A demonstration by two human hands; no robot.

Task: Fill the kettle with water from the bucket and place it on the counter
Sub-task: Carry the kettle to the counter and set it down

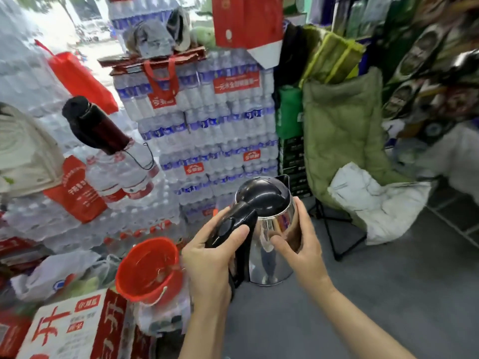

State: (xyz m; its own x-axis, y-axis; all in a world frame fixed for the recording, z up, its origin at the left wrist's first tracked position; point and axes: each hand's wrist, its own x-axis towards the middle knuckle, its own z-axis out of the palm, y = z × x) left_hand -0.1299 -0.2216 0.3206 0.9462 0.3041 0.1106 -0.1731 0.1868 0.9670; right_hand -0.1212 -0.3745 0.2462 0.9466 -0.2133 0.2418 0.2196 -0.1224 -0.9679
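Note:
A shiny steel kettle (269, 239) with a black lid and black handle is held upright in the air at the middle of the view, its lid closed. My left hand (210, 257) grips the black handle, thumb lying over the handle's top. My right hand (300, 242) cups the right side of the steel body. A red bucket (149, 268) with water in it sits low to the left of the kettle, perched on stacked goods, about a hand's width from my left hand.
Tall stacks of shrink-wrapped water bottles (220, 141) fill the back and left. Red bags (77, 190) and a printed carton (70, 330) crowd the left. A green padded folding chair (344, 141) with a white cushion stands right. Grey floor (375, 294) lies below the kettle.

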